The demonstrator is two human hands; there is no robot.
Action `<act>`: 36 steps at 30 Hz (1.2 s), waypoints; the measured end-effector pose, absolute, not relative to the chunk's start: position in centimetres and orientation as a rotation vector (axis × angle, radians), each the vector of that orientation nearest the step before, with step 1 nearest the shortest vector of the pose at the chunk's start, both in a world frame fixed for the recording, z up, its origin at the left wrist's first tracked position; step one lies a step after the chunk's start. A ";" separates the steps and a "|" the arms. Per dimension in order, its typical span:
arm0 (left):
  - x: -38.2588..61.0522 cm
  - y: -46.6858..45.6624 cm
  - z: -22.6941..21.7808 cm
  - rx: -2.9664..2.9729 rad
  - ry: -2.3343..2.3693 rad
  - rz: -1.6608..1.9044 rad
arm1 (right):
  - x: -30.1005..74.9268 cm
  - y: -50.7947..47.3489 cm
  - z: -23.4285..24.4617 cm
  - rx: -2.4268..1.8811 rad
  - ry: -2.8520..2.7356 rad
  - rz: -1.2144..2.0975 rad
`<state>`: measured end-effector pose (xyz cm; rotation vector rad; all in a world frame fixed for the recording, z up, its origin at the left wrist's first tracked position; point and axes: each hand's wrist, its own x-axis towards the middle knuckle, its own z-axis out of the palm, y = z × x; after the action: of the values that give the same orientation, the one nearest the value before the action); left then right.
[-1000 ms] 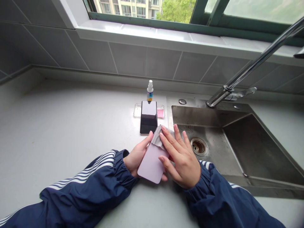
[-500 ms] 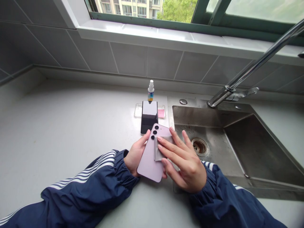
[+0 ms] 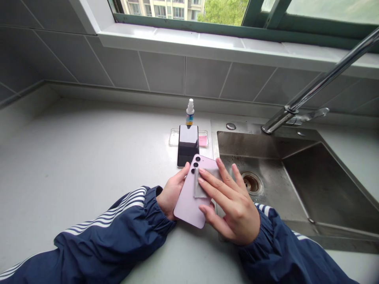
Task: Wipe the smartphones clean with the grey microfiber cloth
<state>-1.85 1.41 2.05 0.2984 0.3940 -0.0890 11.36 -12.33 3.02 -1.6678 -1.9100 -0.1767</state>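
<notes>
The left hand grips the lilac phone by its long edges, above the counter. The right hand is open, and its fingers press a grey cloth on the phone's back, just beside the 3 camera lenses. Beyond lies 1 black phone, near a spray bottle.

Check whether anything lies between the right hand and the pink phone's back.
Yes: a gray cloth lies under the right hand, on the back of the pink phone, beside the camera lenses. Nothing visible separates the left hand from the phone.
</notes>
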 end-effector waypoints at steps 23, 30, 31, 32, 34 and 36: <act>-2.1 0.4 1.7 0.400 0.342 -0.014 | 11.0 -12.2 2.7 -1.719 -2.083 -0.084; -1.9 0.3 1.7 0.272 0.353 0.064 | 10.2 -12.5 2.7 -1.634 -2.164 -0.032; -1.9 0.4 1.7 0.267 0.351 0.054 | 10.1 -12.5 2.7 -1.631 -2.171 -0.037; -1.9 0.4 1.8 0.267 0.351 0.048 | 10.1 -12.5 2.8 -1.632 -2.175 -0.046; -1.9 0.5 1.9 0.282 0.350 0.031 | 10.2 -12.5 2.8 -1.646 -2.166 -0.076; -1.8 0.5 2.0 0.322 0.328 0.015 | 10.4 -12.4 2.8 -1.678 -2.134 -0.107</act>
<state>-1.85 0.50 1.96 0.3218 0.3284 0.0154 10.39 -12.39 2.77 -1.6776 -2.1341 -0.1069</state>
